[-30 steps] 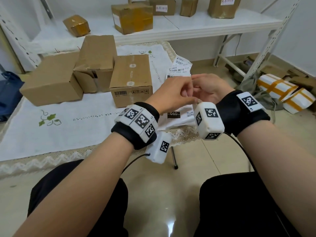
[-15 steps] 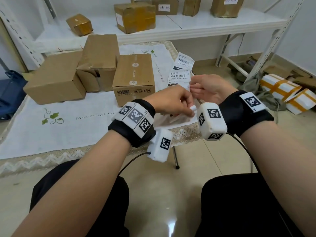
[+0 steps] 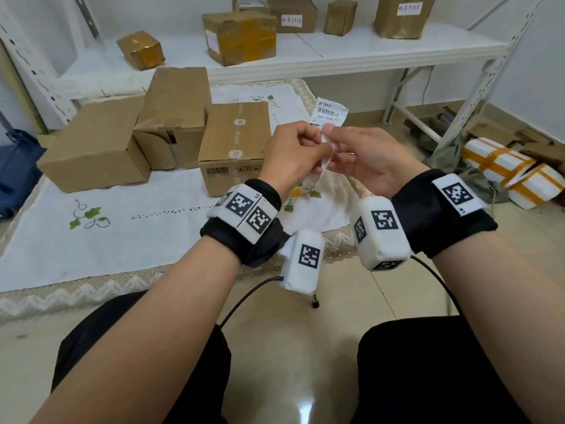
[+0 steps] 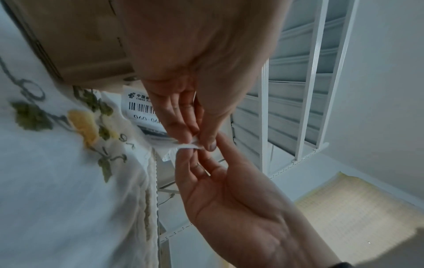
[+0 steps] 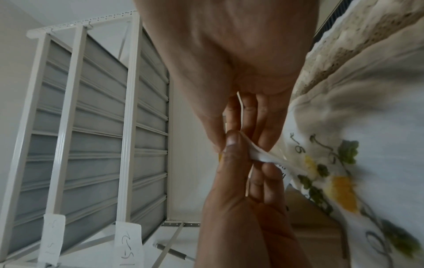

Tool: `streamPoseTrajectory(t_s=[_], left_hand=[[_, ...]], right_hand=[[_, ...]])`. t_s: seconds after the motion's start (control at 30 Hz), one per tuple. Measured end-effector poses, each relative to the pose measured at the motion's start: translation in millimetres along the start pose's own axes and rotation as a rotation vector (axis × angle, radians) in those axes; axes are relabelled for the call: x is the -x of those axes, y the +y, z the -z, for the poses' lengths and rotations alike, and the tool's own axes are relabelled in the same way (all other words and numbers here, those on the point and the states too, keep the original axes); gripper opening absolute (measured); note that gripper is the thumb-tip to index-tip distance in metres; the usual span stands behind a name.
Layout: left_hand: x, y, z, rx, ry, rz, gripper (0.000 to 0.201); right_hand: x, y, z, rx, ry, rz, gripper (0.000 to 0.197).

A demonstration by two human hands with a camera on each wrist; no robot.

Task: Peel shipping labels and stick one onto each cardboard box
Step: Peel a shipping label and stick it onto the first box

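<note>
A strip of white shipping labels (image 3: 330, 111) with a barcode hangs between my two hands above the table's right edge. My left hand (image 3: 316, 145) pinches one layer at the strip's edge (image 4: 188, 145). Right beside it, my right hand (image 3: 332, 139) pinches the other layer (image 5: 261, 156). The strip's top stands above my fingers and its lower part droops behind them. Three plain cardboard boxes sit on the embroidered cloth: a large one (image 3: 97, 145) at the left, a tall one (image 3: 175, 108) behind, and a barcoded one (image 3: 235, 142) nearest my left hand.
The white shelf (image 3: 351, 56) behind the table carries several taped cartons, some with white labels. White foam parcels with orange tape (image 3: 501, 166) lie on the floor at the right. A blue bag (image 3: 15, 166) is at the left. The table's lace edge (image 3: 91, 289) runs near my knees.
Both hands have risen from the table with the label strip. Its top label now sticks up above my fingers, and my fingertips have drawn closer together at its edge.
</note>
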State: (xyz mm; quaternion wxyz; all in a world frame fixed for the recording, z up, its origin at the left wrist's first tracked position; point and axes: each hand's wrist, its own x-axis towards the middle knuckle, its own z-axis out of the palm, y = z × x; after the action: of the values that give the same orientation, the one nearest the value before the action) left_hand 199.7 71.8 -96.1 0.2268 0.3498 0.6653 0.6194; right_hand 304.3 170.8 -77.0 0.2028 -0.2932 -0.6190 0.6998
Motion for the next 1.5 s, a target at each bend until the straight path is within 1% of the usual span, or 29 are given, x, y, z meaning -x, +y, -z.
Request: streamPoseTrajectory(t_s=[0.1, 0.2, 0.33, 0.43, 0.5, 0.53, 0.67, 0.8, 0.87, 0.97, 1.03, 1.1, 1.23, 1.33, 1.43, 1.5], left_hand=[[0.2, 1.7, -0.4, 0.027, 0.013, 0.000, 0.015], [1.8, 5.9, 2.0, 0.070, 0.012, 0.004, 0.015], [3.0, 8.9, 4.6, 0.145, 0.011, 0.024, 0.015], [2.8, 8.3, 4.2, 0.127, 0.023, 0.032, 0.016], [2.0, 7.2, 4.3, 0.125, 0.040, 0.040, 0.018], [1.4, 6.8, 4.3, 0.127, 0.050, 0.040, 0.019], [0.2, 4.9, 4.0, 0.103, 0.095, 0.040, 0.021], [1.9, 4.8, 2.2, 0.040, 0.126, 0.017, 0.022], [1.7, 4.1, 1.9, 0.017, 0.126, 0.013, 0.022], [1.5, 3.3, 1.9, -0.001, 0.110, -0.026, 0.014], [3.4, 4.0, 0.1, -0.057, 0.121, -0.086, 0.017], [6.7, 6.0, -1.4, -0.084, 0.131, -0.111, 0.022], [7.2, 8.1, 2.8, -0.034, 0.112, -0.088, 0.029], [7.4, 9.9, 5.5, -0.040, 0.109, -0.098, 0.027], [7.2, 9.4, 5.8, -0.056, 0.106, -0.090, 0.026], [6.5, 8.2, 5.5, -0.058, 0.114, -0.080, 0.029]], right_hand=[[0.3, -1.0, 1.9, -0.091, -0.017, 0.002, 0.014], [1.6, -2.7, 3.0, -0.238, -0.026, -0.012, 0.010], [2.4, -3.6, 4.1, -0.339, -0.005, -0.029, 0.017], [0.6, -4.1, 5.2, -0.308, -0.022, -0.050, 0.021], [0.6, -5.3, 5.4, -0.261, -0.041, -0.063, 0.015], [0.6, -5.9, 5.5, -0.235, -0.045, -0.069, 0.016], [2.3, -7.0, 4.1, -0.128, -0.017, -0.090, 0.020], [1.7, -4.9, 4.9, -0.099, -0.006, -0.094, 0.021], [1.3, -3.8, 5.8, -0.100, -0.029, -0.089, 0.014], [1.0, -1.9, 7.0, -0.123, -0.060, -0.091, 0.008], [0.9, -1.3, 7.0, -0.144, -0.083, -0.086, 0.010], [1.0, -1.8, 5.3, -0.146, -0.099, -0.082, 0.015], [2.0, -4.1, 2.8, -0.128, -0.108, -0.091, 0.015], [3.8, -5.1, 4.0, -0.113, -0.161, -0.089, 0.020], [2.3, -5.0, 5.6, -0.117, -0.180, -0.097, 0.018], [0.9, -4.2, 5.7, -0.141, -0.179, -0.106, 0.024]])
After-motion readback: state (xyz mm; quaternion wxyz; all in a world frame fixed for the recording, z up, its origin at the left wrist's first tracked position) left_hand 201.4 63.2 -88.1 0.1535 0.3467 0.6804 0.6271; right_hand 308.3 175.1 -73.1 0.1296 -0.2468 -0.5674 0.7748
